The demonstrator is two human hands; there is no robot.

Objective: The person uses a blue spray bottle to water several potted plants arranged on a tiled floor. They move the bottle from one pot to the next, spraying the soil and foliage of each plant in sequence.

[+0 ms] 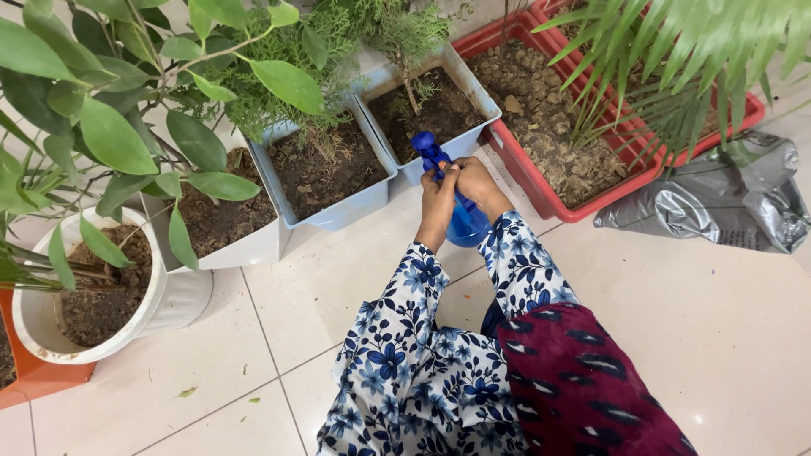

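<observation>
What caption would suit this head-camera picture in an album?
Both hands, left hand and right hand, grip a blue spray bottle before pale blue planters on a tiled floor.

Both arms were covered down to the wrist in loose white sleeves (pixel 422 338) printed all over with navy blue flowers and leaves. Lower down there was a dark maroon cloth (pixel 583 380) with black leaf-like marks on it. Both hands were bare, no rings showing.
</observation>
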